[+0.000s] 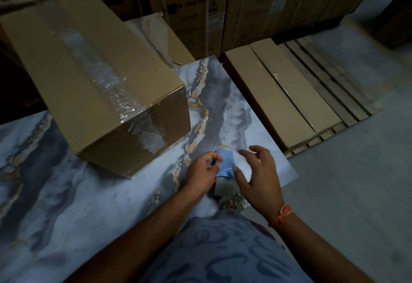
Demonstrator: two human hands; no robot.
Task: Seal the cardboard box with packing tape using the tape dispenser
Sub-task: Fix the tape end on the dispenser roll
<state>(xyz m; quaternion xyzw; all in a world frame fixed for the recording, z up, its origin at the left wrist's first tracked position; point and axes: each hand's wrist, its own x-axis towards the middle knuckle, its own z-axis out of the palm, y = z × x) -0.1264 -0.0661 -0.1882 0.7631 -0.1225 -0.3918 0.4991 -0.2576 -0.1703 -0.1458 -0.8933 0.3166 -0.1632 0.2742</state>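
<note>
While the left hand (204, 168) pinches a blue piece (225, 163) and the right hand (256, 171) hovers loosely spread beside it, near and right of the taped cardboard box (98, 82), loose tape could fold and stick to itself.

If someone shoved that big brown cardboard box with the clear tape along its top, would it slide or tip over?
The brown cardboard box would likely slide, not tip: it lies long and low on the glossy marble-patterned surface. It probably keeps its shape, since clear tape already holds its flaps shut. Its weight cannot be judged.
</note>
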